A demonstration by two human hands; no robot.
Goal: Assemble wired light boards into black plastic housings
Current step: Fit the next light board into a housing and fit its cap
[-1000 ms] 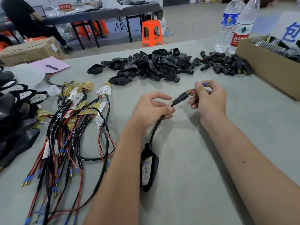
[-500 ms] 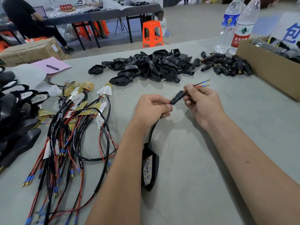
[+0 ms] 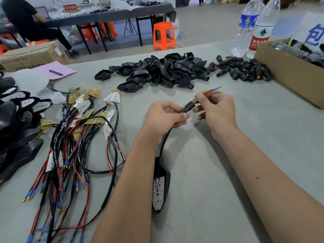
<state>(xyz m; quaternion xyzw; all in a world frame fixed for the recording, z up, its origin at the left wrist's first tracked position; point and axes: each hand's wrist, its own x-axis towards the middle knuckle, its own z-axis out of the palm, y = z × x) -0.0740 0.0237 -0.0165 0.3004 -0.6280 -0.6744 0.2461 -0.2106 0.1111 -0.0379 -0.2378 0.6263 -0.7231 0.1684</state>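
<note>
Wired boards [image 3: 84, 123] heaped left on table [image 3: 219, 172]; housing pile [image 3: 163, 71] behind hands; connectors [image 3: 245, 71] right of pile; cardboard box [image 3: 289, 76] far right; bottles [image 3: 254, 27] behind connectors.

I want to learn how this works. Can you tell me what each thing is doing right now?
left hand: grips the cable
right hand: pinches the connector
connector: threaded on the cable
housing: lying flat, board inside
water bottles: upright, capped

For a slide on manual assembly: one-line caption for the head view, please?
Left hand and right hand slide a black connector along the wire of a housed light board.
</note>
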